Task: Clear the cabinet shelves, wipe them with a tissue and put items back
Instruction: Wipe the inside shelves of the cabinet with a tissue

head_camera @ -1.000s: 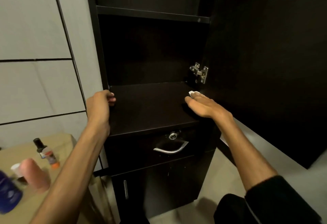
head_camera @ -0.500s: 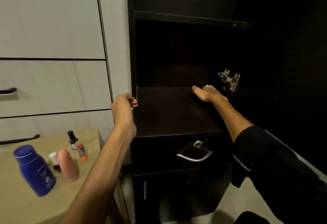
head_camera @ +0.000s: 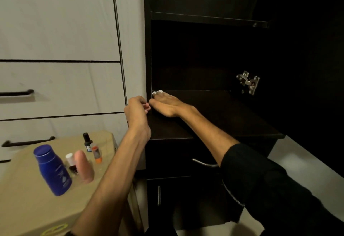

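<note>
The dark cabinet stands open, and its lower shelf (head_camera: 219, 112) is bare. My right hand (head_camera: 167, 103) lies flat at the shelf's back left corner, pressing a white tissue (head_camera: 157, 92) whose edge shows under the fingertips. My left hand (head_camera: 137, 111) grips the cabinet's left side panel at shelf height. On the beige surface (head_camera: 28, 204) at lower left stand a blue bottle (head_camera: 53, 170), a pink tube (head_camera: 83, 167), a small white-capped bottle (head_camera: 70, 162), a dark dropper bottle (head_camera: 87, 141) and an orange-capped tube (head_camera: 96, 153).
An upper shelf (head_camera: 208, 19) spans the cabinet above. A metal hinge (head_camera: 248, 82) sits on the right inner wall beside the open door. A drawer with a metal handle (head_camera: 203, 163) lies below the shelf. White drawers (head_camera: 61, 86) with black handles fill the left.
My right hand has swept the tissue from the shelf's right side, near the hinge, across to the back left corner. My left hand has stayed on the side panel. The view has swung left.
</note>
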